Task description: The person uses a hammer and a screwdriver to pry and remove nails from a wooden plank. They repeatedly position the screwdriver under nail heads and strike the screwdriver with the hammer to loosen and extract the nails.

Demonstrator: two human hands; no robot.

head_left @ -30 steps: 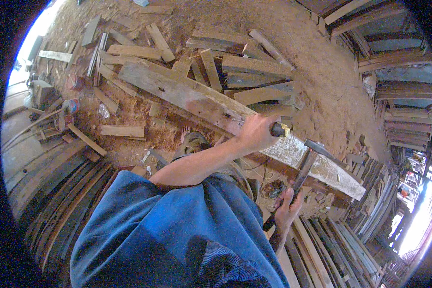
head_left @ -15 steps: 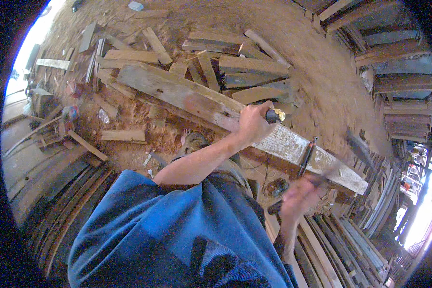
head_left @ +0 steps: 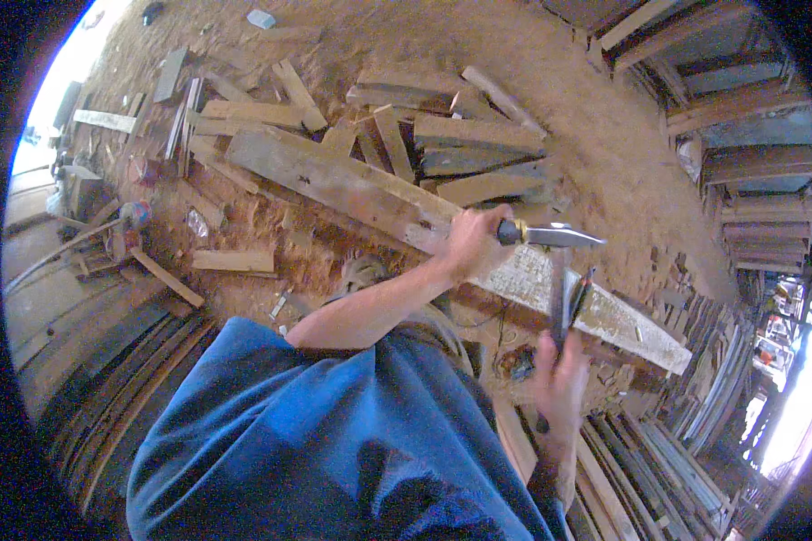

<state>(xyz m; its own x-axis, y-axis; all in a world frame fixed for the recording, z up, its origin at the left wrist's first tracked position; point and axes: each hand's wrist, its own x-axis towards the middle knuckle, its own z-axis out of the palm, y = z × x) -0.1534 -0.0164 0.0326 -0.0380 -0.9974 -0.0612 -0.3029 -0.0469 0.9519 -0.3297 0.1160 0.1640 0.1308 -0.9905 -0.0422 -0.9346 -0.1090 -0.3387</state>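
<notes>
The hammer (head_left: 564, 238) hangs over the plank (head_left: 352, 189), right of the black handle (head_left: 510, 232) the left hand (head_left: 475, 245) grips in a fist, and the right hand (head_left: 561, 380), curled rather loosely round the hammer's shaft, could let a glancing blow stray onto those left knuckles.

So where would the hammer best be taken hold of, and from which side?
Probably low on the hammer's handle, coming from the person's side: it runs slim and straight toward the body, while the wider head lies at the far end, near the dark-ended tool in the left grip. The right grip holds it low.
</notes>
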